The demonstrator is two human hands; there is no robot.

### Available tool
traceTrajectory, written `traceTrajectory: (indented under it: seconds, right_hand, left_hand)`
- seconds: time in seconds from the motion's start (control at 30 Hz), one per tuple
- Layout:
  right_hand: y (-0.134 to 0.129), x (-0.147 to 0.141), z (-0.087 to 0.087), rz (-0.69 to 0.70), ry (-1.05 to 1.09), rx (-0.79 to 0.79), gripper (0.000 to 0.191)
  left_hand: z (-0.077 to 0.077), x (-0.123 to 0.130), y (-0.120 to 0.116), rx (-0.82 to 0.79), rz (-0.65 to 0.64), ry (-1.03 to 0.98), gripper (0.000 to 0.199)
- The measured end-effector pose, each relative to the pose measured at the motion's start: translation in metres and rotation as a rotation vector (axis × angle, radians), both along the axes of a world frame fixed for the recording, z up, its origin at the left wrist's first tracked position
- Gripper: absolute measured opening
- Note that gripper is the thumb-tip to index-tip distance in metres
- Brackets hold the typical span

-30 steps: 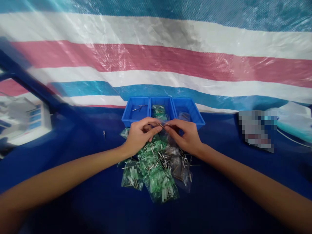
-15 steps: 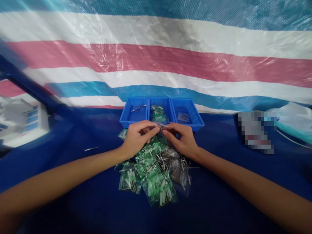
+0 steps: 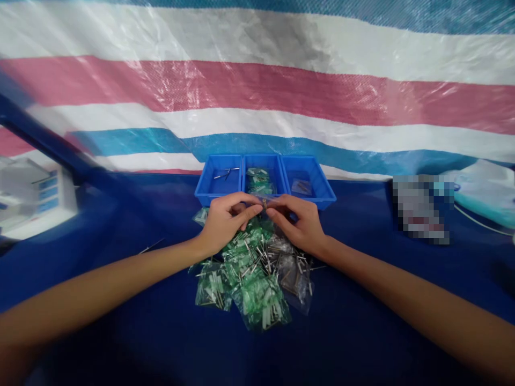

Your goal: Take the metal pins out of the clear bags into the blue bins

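Between my two hands is a small clear plastic bag [image 3: 264, 202] with something brownish, perhaps screws, inside. My left hand [image 3: 227, 221] pinches its left side with thumb and fingers. The other side is pinched by my right hand [image 3: 300, 221]. Below both hands lies a heap of green-tinted plastic bags [image 3: 257, 295] holding white plugs and metal screws. Loose silvery screws [image 3: 263, 257] are scattered over the heap. At its right side are clear bags [image 3: 295, 281] of darker screws.
Three blue bins stand in a row beyond my hands: the left bin [image 3: 205, 182] holds a few thin metal pieces, the middle one green bags [image 3: 259, 179], the right one a clear bag [image 3: 301, 186]. A thin metal piece [image 3: 152, 246] lies left, near my forearm.
The view has tilted slightly, so everything sits a little higher. My hands stay together at the clear bag, and my left forearm now partly covers the thin metal piece.
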State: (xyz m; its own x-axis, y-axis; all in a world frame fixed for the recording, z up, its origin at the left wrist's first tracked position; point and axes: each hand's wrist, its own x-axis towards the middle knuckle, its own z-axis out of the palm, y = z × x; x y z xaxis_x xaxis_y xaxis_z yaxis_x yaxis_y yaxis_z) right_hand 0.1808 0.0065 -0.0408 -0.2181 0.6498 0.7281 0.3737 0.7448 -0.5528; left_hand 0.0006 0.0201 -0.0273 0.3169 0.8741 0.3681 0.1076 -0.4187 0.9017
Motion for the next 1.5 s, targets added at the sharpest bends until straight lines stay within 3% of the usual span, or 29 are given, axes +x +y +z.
traceTrajectory:
  seconds: [0.3,0.53,0.73,1.0,1.1,1.3,1.5]
  right_hand:
    - [-0.0009,0.0027,-0.0015,-0.036,0.005,0.018,0.01]
    - [-0.0028,0.0026,-0.0037,-0.06,0.12,-0.102,0.035]
    - [-0.0022,0.0018,0.0013,-0.048,0.01,0.011,0.024]
    - [-0.0005,0.0019,0.0005,-0.027,0.015,0.035,0.017]
    - [-0.0006,0.0013,0.0012,-0.033,0.011,0.037,0.014]
    - [-0.0014,0.0006,0.0019,-0.07,0.028,0.013,0.008]
    - [-0.0031,0.0011,0.0031,-0.024,0.012,-0.016,0.01]
  left_hand:
    - [-0.0022,0.0022,0.0012,-0.005,0.006,-0.007,0.011]
    - [-0.0017,0.0032,0.0003,-0.001,0.014,-0.064,0.013]
    - [-0.0002,0.0011,-0.0008,-0.007,0.004,-0.039,0.018]
    - [0.0023,0.0023,-0.0005,-0.063,-0.047,-0.1,0.016]
    - [0.0027,0.0023,-0.0001,-0.092,-0.064,-0.148,0.027]
    - [0.0035,0.0,-0.001,-0.047,-0.097,-0.066,0.022]
    - [0.0041,0.0006,-0.0017,0.02,-0.036,0.023,0.011]
